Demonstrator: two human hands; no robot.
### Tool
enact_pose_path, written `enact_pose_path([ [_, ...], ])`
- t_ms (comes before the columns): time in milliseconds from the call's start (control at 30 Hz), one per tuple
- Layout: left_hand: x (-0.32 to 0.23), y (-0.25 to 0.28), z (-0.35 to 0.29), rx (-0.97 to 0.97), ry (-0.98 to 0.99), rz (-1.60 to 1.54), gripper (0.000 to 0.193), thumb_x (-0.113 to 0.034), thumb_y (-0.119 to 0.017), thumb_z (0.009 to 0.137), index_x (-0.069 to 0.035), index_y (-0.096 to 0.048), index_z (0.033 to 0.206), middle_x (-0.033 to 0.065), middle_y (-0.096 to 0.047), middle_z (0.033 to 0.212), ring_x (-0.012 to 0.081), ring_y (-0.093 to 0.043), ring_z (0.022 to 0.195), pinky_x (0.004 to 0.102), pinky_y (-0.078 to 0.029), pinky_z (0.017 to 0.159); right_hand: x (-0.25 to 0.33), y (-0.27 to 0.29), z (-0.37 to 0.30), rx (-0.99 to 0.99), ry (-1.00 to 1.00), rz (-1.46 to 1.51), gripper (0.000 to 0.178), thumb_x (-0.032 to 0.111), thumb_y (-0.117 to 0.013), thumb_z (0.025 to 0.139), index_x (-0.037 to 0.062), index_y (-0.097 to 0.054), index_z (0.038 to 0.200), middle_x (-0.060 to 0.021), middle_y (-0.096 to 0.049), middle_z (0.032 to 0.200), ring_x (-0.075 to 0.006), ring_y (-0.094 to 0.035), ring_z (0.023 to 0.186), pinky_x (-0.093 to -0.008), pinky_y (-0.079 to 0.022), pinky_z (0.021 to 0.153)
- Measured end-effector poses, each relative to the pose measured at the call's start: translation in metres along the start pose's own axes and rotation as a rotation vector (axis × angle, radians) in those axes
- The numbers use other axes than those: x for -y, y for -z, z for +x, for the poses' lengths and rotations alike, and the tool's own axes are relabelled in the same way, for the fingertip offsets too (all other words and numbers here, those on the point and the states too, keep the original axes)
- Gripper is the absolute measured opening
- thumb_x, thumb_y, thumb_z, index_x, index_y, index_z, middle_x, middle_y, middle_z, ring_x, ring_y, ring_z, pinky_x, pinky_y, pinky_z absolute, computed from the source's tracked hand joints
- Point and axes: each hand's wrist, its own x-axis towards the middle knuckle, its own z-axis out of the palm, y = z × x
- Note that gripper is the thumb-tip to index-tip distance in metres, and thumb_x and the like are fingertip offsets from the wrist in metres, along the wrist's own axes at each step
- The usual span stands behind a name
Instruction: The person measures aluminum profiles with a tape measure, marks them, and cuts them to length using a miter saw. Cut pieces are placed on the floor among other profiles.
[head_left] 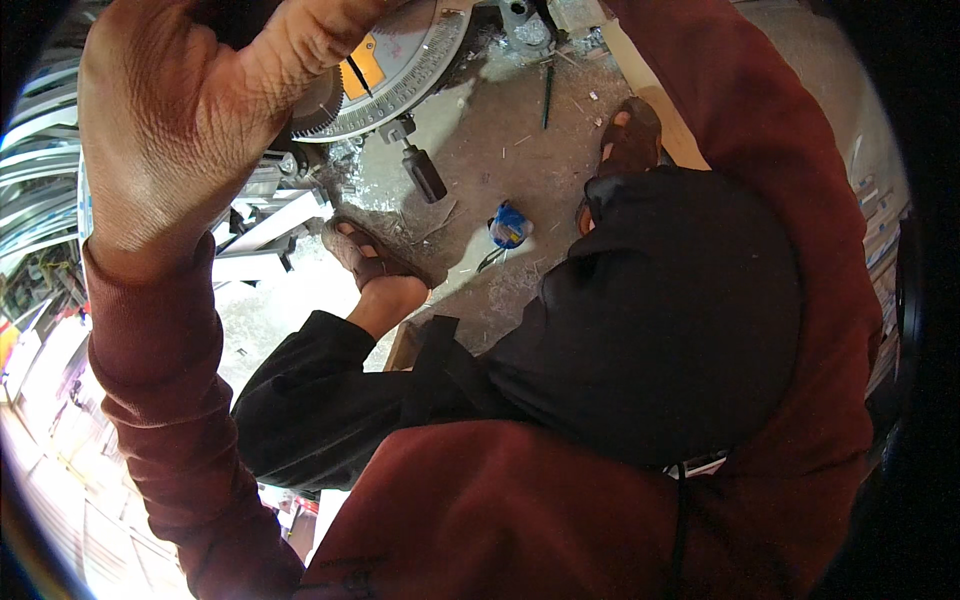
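Observation:
Large and close at the upper left is my left hand (185,120), raised with its thumb stretched toward the top edge. Its other fingers are cut off or lost in dark, so I cannot tell if it grips anything. Beyond the thumb lies a mitre saw's round table (432,70) with a degree scale and a yellow insert (368,68). Part of a toothed saw blade (322,108) shows just below the thumb. A black-gripped handle (424,174) juts from the saw's front. My right arm reaches up along the right side; its hand is beyond the top edge.
A blue tape measure (509,228) lies on the dusty floor (480,160) between my sandalled feet. A thin black rod (548,97) and scattered shavings lie farther off. Light metal profiles (265,230) are at the left, and a pale board (655,95) is at the right.

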Motion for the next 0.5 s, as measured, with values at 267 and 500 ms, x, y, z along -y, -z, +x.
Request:
enact_pose_path([
  [267, -0.004, -0.002, 0.003, 0.008, -0.084, 0.061, 0.069, -0.050, -0.080, 0.087, 0.014, -0.066, 0.108, 0.0196, -0.070, 0.098, 0.0217, -0.065, 0.086, 0.0364, -0.052, 0.080, -0.001, 0.000, 0.002, 0.017, -0.035, -0.061, 0.057, 0.050, -0.088, 0.061, 0.0015, -0.076, 0.090, -0.0233, -0.071, 0.091, -0.0414, -0.069, 0.091, -0.0484, -0.055, 0.081],
  [500, -0.006, 0.006, 0.005, 0.084, -0.043, 0.060, 0.068, -0.051, -0.079, 0.087, 0.013, -0.067, 0.107, 0.0172, -0.070, 0.090, 0.0194, -0.064, 0.078, 0.0348, -0.052, 0.073, 0.005, 0.005, 0.000, 0.004, -0.019, -0.055, 0.056, 0.049, -0.089, 0.062, 0.0026, -0.076, 0.091, -0.0230, -0.071, 0.090, -0.0411, -0.069, 0.091, -0.0486, -0.055, 0.081],
])
